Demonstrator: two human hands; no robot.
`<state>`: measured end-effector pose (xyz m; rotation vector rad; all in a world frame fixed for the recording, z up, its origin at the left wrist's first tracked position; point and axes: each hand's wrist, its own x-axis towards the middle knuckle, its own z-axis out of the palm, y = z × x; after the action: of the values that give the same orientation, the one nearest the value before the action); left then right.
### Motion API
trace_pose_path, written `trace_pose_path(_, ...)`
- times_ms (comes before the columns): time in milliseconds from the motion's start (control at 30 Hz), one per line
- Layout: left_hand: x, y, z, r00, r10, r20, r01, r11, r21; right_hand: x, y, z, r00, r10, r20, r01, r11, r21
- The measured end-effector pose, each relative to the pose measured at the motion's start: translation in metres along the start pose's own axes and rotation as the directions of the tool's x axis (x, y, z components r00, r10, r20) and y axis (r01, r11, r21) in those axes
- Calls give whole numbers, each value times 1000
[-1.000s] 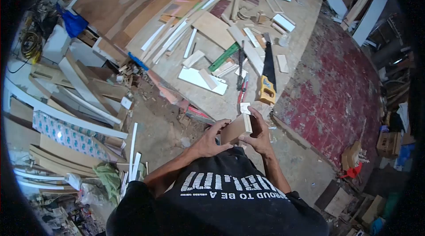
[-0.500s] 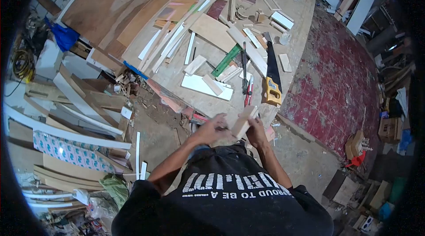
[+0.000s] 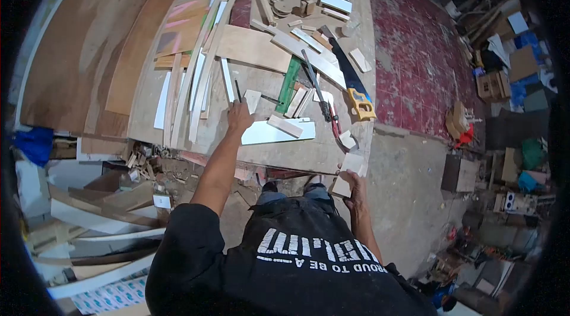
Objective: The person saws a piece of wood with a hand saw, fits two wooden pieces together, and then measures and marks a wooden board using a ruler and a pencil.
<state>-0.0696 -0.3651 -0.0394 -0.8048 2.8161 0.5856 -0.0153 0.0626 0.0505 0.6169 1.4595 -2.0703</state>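
Well, the left hand reaches a dark pencil on the table, its grip unclear, while the right hand holds a wooden block.

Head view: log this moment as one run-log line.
left hand: at thin dark stick | right hand: holding wooden block | saw: lying on worktable

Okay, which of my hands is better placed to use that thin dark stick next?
Probably your left hand: it is at the thin dark stick, though whether it grips it I cannot tell. Your right hand holds a wooden block near the table's edge, farther from the stick.
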Motion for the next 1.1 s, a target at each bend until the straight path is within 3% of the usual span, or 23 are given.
trace_pose_path(100,16,-12,7,999,-20,49,25,995,-101,-13,16,-12,997,22,-68,-17,998,64)
trace_pose_path(133,13,-15,6,1000,-22,-12,18,972,-234,-17,15,-9,996,33,-79,-26,996,87)
trace_pose_path(167,10,-20,4,1000,-27,-12,23,973,-231,-18,13,-5,996,45,-80,-36,993,108)
trace_pose_path(200,3,-21,-3,999,-40,13,42,925,-378,-18,10,-1,997,50,-57,-42,990,134)
trace_pose_path(267,-25,-17,-22,993,-71,95,117,720,-684,-5,4,11,997,76,-10,-74,988,137)
trace_pose_path(300,-42,-13,-29,992,-87,92,127,721,-682,5,0,16,995,96,26,-98,985,142)
trace_pose_path(367,-76,0,-36,974,88,208,162,365,-917,29,-7,37,985,144,96,-153,984,96)
trace_pose_path(400,-93,9,-34,966,115,232,186,313,-931,48,-6,40,957,201,210,-204,979,-5)
trace_pose_path(467,-129,39,-49,946,152,285,241,255,-936,66,-5,80,963,144,229,-115,984,-136)
trace_pose_path(500,-141,48,-43,950,216,227,212,93,-973,79,-1,95,940,157,302,-82,966,-247)
trace_pose_path(567,-156,66,-29,954,268,132,106,106,-989,82,3,136,927,168,336,-52,943,-330)
trace_pose_path(633,-164,79,-16,978,207,19,-12,144,-989,77,13,159,814,11,581,188,941,-281)
trace_pose_path(700,-171,81,-18,991,132,11,-10,156,-988,81,11,166,696,224,682,0,950,-312)
trace_pose_path(767,-182,93,-35,986,14,166,166,-16,-986,86,13,165,670,187,718,31,960,-279)
trace_pose_path(800,-181,90,-29,984,8,180,180,-24,-983,83,9,166,669,135,731,58,971,-232)
trace_pose_path(833,-183,88,-22,984,-18,176,176,-27,-984,79,6,164,654,154,741,47,969,-242)
trace_pose_path(900,-188,90,-22,980,-33,198,196,-68,-978,71,-5,161,682,178,709,166,907,-387)
trace_pose_path(967,-201,97,-32,976,-75,205,198,-89,-976,74,-10,160,650,200,733,120,925,-359)
trace_pose_path(1033,-209,101,-37,991,-53,124,113,-181,-977,75,-14,157,576,210,790,184,908,-376)
trace_pose_path(1100,-214,101,-42,989,-35,141,135,-129,-982,75,-13,152,621,212,755,140,917,-373)
